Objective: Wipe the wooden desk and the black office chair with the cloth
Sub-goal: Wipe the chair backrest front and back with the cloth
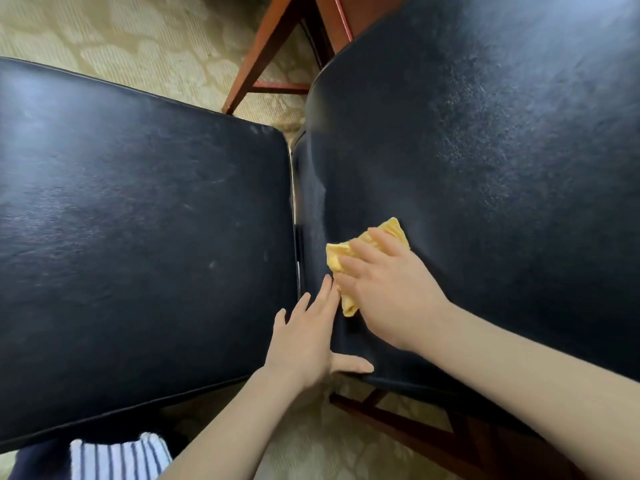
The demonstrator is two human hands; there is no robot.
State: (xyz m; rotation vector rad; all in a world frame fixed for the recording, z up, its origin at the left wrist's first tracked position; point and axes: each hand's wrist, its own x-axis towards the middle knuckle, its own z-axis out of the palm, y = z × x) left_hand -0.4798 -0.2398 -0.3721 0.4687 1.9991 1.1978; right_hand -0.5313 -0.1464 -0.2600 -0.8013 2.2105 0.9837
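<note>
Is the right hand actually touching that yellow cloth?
Touching. The head view shows the right hand lying flat on the yellow cloth, fingers spread over it, against the black chair.

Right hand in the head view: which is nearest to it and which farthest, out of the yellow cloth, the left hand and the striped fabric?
1. Cloth, under the right hand.
2. Left hand, just beside it, lower left.
3. Striped fabric, at the bottom left corner.
</note>
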